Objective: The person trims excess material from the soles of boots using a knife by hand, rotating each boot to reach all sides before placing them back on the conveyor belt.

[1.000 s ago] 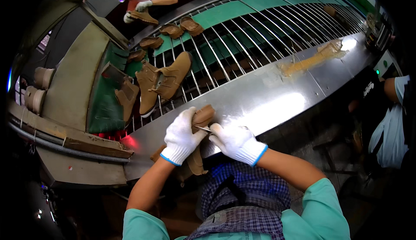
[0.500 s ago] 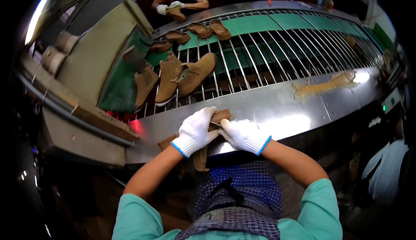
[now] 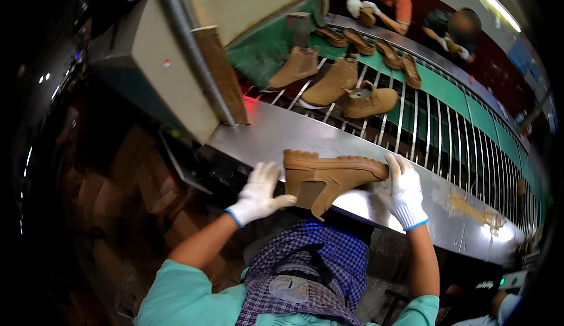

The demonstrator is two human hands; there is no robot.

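A tan ankle boot (image 3: 338,176) with a dark side panel is turned sole up at the front edge of the metal table. Its toe points right and its shaft hangs downward. At the toe, my right hand (image 3: 404,188) in a white glove closes on the boot's tip, some fingers partly hidden. By the heel and shaft, my left hand (image 3: 258,194), also gloved, has its fingers spread. The left thumb reaches to the shaft and seems to touch it.
Several tan boots (image 3: 335,85) lie on the metal-bar conveyor (image 3: 437,132) beyond the steel table edge (image 3: 294,123). Brown soles (image 3: 388,54) rest on the green strip (image 3: 435,79). A wooden board (image 3: 222,73) and pipe stand at left. Two gloved co-workers (image 3: 376,5) handle footwear across the conveyor.
The view has swung left. My hands, earlier close together at the sole, are now apart at the boot's two ends. The boot now lies lengthwise between them, sole up.
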